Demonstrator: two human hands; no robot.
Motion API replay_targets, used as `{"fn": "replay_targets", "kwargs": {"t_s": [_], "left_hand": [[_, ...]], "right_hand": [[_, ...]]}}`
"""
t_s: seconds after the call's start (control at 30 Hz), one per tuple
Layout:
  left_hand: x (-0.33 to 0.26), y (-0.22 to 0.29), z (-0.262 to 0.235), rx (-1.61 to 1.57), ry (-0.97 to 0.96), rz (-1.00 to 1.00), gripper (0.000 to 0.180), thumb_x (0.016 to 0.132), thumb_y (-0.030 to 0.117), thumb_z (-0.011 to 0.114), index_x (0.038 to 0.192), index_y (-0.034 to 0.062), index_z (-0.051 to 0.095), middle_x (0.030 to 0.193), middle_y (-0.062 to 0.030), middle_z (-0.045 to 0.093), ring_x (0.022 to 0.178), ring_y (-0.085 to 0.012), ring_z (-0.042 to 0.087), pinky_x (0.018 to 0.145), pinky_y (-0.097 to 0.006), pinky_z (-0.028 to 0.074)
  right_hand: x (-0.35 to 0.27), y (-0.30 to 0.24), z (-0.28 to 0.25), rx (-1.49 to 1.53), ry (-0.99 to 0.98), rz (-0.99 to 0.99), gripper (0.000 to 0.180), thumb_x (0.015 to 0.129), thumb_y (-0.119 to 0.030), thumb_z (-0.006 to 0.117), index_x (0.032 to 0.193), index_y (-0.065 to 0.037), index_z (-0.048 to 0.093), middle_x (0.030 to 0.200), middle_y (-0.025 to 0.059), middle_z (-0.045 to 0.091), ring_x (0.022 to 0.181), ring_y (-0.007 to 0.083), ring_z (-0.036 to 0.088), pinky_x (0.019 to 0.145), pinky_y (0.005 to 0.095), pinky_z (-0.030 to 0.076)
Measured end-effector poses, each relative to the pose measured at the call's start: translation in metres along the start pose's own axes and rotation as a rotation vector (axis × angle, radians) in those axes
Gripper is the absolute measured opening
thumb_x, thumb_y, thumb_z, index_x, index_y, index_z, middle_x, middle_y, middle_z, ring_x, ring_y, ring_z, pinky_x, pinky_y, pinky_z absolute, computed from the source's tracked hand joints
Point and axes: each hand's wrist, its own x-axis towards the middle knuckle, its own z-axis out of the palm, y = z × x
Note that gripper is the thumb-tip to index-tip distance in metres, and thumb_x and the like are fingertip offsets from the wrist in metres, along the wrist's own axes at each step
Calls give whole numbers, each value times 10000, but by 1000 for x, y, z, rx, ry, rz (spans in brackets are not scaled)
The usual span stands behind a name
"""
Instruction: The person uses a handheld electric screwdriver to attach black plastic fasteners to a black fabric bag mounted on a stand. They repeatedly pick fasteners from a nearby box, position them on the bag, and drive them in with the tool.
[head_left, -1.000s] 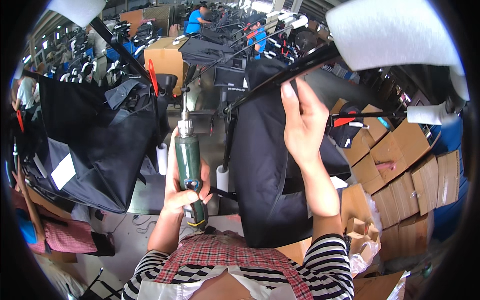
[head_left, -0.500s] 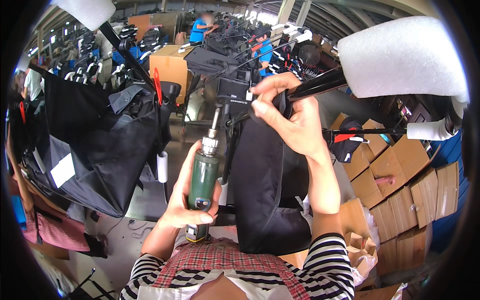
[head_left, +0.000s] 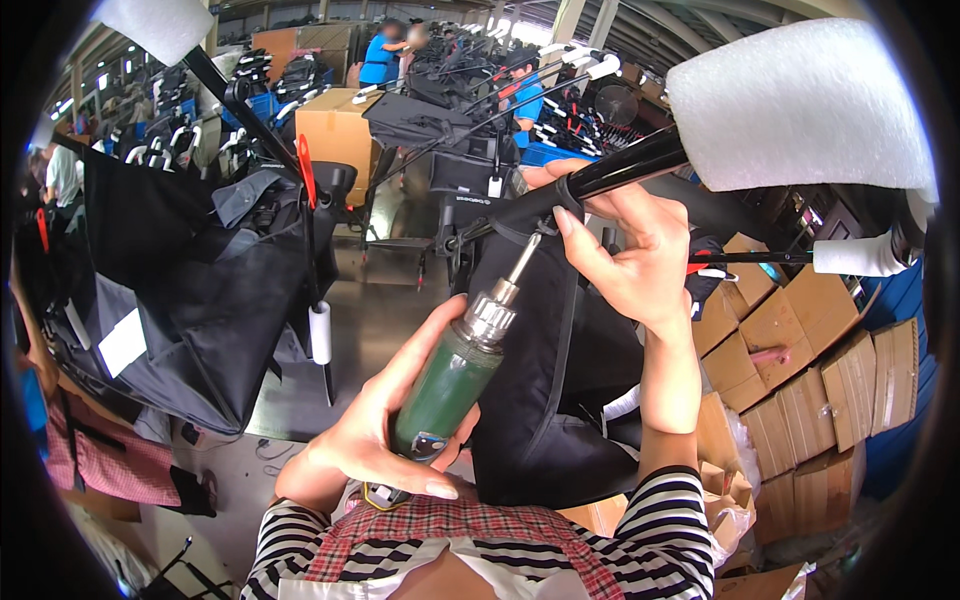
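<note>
My left hand (head_left: 365,435) is wrapped round a green electric screwdriver (head_left: 447,392), which tilts up and to the right. Its metal bit (head_left: 521,262) reaches the dark fitting on a black frame tube (head_left: 630,168); whether the tip sits in a screw cannot be made out. Round that tube, at a black fabric loop, my right hand (head_left: 645,250) is closed, thumb on the near side and fingers beyond. Below hangs a black fabric panel (head_left: 515,370) in front of my body. White foam (head_left: 800,105) wraps the tube's upper right part.
Another black fabric piece with a red strap (head_left: 306,172) hangs from a frame at left. Flattened cardboard boxes (head_left: 790,345) are stacked at right, and a carton (head_left: 335,135) stands ahead. A person in blue (head_left: 378,60) is far off among black frames.
The screwdriver has swung from upright to a rightward tilt, its bit now at the tube fitting. My right hand has shifted slightly right and down, its fingers round the tube.
</note>
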Motion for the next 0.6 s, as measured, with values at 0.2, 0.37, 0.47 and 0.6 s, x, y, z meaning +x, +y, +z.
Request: {"fn": "replay_targets", "kwargs": {"t_s": [0.2, 0.37, 0.47, 0.6], "left_hand": [[10, -1, 11, 92, 45, 33, 1295, 686, -90, 843, 1622, 156, -17, 970, -77, 604, 748, -108, 582, 652, -270, 500], [15, -8, 30, 152, 134, 79, 1241, 721, -117, 800, 1620, 130, -19, 1001, -79, 607, 803, -95, 577, 665, -260, 504], [18, -10, 35, 64, 107, 81, 1183, 765, -140, 721, 1617, 154, -45, 902, -102, 598, 699, -116, 593, 613, -266, 512], [20, -14, 38, -185, 17, 66, 1162, 789, -126, 666, 1610, 208, -85, 775, -117, 554, 569, -155, 590, 518, -293, 503]], "right_hand": [[0, -3, -2, -78, -12, -42, 344, 813, 69, 670, 1157, 69, 653, 1064, 166, 745, 983, 246, 743, 844, 322, 597], [-4, 4, 4, -110, 41, -83, 344, 801, 57, 665, 1145, 48, 667, 1024, 165, 748, 923, 251, 755, 779, 307, 598], [-5, 4, 3, -151, 32, -82, 337, 802, 49, 665, 1139, 34, 675, 985, 162, 750, 842, 248, 758, 713, 304, 588], [-5, -1, -1, -177, -29, -55, 341, 813, 75, 594, 1149, 100, 644, 1043, 159, 758, 942, 212, 751, 813, 293, 580]]}}
